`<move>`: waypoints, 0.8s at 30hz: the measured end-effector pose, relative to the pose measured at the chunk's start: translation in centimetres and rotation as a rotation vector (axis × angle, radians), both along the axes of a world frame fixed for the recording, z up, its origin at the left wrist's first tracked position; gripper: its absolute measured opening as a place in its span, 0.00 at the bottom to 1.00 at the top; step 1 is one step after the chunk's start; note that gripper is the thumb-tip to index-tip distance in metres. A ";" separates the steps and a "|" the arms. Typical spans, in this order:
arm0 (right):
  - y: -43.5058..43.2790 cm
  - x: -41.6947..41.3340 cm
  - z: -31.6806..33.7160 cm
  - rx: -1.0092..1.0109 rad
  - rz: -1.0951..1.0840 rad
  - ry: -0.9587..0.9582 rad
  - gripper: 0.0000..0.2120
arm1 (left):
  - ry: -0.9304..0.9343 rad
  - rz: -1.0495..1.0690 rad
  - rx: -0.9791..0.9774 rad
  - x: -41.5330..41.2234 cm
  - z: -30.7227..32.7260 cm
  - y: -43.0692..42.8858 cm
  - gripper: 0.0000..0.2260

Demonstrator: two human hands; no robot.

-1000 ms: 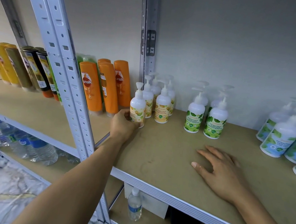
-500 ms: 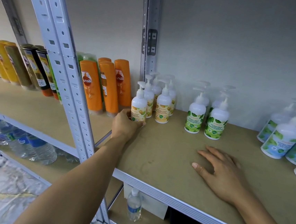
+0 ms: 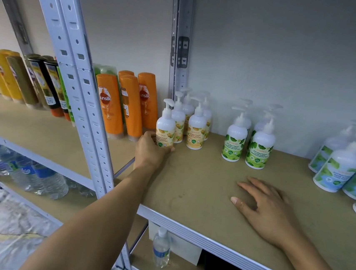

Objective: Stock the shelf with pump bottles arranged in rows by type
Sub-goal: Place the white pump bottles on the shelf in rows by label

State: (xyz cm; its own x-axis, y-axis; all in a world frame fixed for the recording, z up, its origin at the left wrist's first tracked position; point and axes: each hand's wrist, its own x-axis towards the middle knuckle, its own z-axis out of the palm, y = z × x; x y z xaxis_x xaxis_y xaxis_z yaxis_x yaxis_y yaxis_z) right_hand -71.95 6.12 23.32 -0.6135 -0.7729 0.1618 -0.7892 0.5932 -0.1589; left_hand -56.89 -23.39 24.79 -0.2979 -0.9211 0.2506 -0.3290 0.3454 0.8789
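My left hand (image 3: 150, 151) grips the base of a white pump bottle with a yellow label (image 3: 165, 127), which stands upright on the brown shelf board (image 3: 200, 189) at the front of the yellow-label group (image 3: 196, 129). To the right stands a group of green-leaf pump bottles (image 3: 259, 142). Blue-green label pump bottles (image 3: 339, 170) cluster at the far right. My right hand (image 3: 267, 211) lies flat on the board, fingers spread, holding nothing.
Orange shampoo bottles (image 3: 119, 107) stand just left of the pump bottles, with black and yellow shampoo bottles (image 3: 25, 81) further left. A perforated metal upright (image 3: 80, 77) crosses in front. Water bottles (image 3: 36, 175) lie on the lower shelf; one (image 3: 161, 249) stands below.
The yellow-label bottle in my left hand has slid a little back toward its group. My right hand has stayed flat on the board.
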 end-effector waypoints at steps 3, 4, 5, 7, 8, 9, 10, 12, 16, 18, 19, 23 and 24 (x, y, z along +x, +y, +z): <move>0.0 0.0 0.0 0.000 0.005 -0.001 0.42 | 0.000 -0.001 0.003 0.0 0.0 0.0 0.29; 0.0 0.0 0.0 0.000 0.005 -0.001 0.43 | 0.000 -0.002 0.001 0.0 0.0 0.0 0.29; 0.0 0.0 0.0 0.001 0.006 -0.002 0.43 | 0.000 -0.003 -0.001 0.0 0.0 0.1 0.28; 0.1 0.0 0.0 0.004 0.007 -0.002 0.43 | 0.003 -0.001 -0.002 0.0 0.1 0.2 0.28; 0.1 -0.1 0.0 0.005 0.007 -0.005 0.43 | 0.004 0.001 -0.004 0.0 0.2 0.2 0.28; 0.1 -0.1 -0.1 0.005 0.009 -0.007 0.42 | 0.003 0.003 -0.007 0.0 0.2 0.3 0.28; 0.1 -0.1 0.0 0.002 0.010 -0.010 0.42 | 0.001 0.004 -0.008 0.0 0.2 0.3 0.28; 0.1 0.0 0.0 0.003 0.009 -0.016 0.39 | -0.006 0.005 -0.010 0.0 0.3 0.3 0.28; 0.1 0.0 0.1 0.014 0.008 -0.024 0.39 | -0.019 0.001 -0.021 0.1 0.3 0.4 0.27; 0.1 0.0 0.1 0.010 0.006 -0.025 0.42 | -0.021 0.000 -0.022 0.1 0.3 0.5 0.27; 0.1 0.1 0.2 0.008 0.006 -0.025 0.43 | -0.024 -0.001 -0.020 0.2 0.3 0.5 0.27; 0.1 0.1 0.1 0.004 0.003 -0.023 0.43 | -0.030 -0.009 -0.019 0.2 0.3 0.5 0.27; 0.1 0.1 0.1 0.003 0.004 -0.025 0.43 | -0.032 -0.010 -0.023 0.2 0.3 0.5 0.27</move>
State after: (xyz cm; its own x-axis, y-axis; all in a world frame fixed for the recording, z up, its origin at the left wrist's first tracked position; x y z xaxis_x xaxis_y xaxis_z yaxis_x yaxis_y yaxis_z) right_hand -71.85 6.23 23.46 -0.6146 -0.7756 0.1441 -0.7871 0.5908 -0.1771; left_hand -56.74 -22.89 25.07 -0.3152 -0.9123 0.2616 -0.3536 0.3687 0.8597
